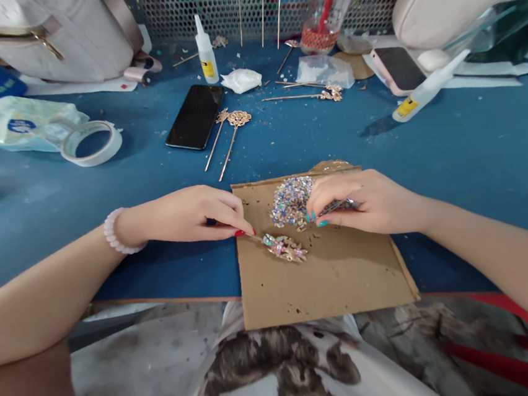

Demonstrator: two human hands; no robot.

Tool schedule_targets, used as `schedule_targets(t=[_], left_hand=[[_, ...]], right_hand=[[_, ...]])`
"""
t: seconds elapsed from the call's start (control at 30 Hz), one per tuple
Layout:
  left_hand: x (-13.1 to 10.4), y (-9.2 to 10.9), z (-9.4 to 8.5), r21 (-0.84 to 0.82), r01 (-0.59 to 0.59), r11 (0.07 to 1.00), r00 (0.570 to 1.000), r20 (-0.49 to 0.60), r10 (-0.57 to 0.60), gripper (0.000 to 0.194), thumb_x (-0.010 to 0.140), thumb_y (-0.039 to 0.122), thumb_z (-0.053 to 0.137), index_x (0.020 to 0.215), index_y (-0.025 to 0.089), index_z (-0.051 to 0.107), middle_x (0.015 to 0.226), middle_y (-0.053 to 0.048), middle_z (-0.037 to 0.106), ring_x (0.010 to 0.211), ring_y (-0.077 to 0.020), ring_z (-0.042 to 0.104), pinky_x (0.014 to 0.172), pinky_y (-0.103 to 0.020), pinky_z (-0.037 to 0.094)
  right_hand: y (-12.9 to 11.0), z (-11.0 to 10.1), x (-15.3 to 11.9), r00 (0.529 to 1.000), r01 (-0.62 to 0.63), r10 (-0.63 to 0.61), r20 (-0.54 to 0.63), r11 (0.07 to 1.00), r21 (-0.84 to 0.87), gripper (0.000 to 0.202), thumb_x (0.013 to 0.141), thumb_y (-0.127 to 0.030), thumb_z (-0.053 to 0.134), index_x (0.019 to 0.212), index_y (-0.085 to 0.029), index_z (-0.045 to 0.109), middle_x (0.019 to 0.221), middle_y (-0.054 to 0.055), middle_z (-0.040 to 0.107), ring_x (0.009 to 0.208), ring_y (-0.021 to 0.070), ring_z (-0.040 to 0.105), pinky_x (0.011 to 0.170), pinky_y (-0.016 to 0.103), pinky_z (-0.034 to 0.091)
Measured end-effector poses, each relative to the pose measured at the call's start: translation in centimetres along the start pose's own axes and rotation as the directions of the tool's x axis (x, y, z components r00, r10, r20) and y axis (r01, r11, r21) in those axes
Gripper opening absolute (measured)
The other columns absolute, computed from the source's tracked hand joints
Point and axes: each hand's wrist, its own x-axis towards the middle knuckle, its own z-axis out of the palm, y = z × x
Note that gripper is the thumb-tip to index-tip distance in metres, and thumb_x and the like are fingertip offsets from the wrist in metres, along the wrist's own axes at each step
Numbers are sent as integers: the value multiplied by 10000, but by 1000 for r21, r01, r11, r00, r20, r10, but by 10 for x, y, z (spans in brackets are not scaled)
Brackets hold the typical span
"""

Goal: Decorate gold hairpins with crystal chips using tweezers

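Thumb and fingers of my left hand [204, 215] pinch the thin stick of a hairpin, whose decorated head [285, 247] with pink, pale blue and gold pieces lies over the cardboard [328, 285]. To the right, my right hand [358, 203] is closed on thin metal tweezers [337, 205], its fingertips at the right edge of a pile of small shiny stones [289, 198]. Whether the tweezers' tips hold a stone is too small to tell. Part of the pile is hidden behind my right fingers.
Two gold hairpins [233, 126] lie beyond the cardboard, beside a black phone [195, 117]. A glue bottle [206, 54] stands behind them; another glue bottle [426, 92] leans at the right. A tape roll [91, 143] and a wipes pack [23, 124] are at the left.
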Motion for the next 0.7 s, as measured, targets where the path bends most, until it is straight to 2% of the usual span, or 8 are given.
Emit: schedule_targets(t=[0.43,0.7], left_hand=[[-2,0,0,41,-16,999,1000,-16,17,269,1016,212,535,1187,248,738,989,-62,720,800,-98,649,709,-169,462],[-2,1,1,66,-13,998,1000,-22,14,281,1016,219,525,1199,261,734,988,-69,726,785,-106,649,682,-186,462]], right_hand=[[0,2,0,1000,1,-1,-11,1000,15,107,956,-271,613,892,-209,673,884,16,761,835,140,710,750,269,508],[-4,3,1,999,-10,13,-35,996,83,96,945,-280,638,877,-218,665,883,2,765,840,124,716,774,256,522]])
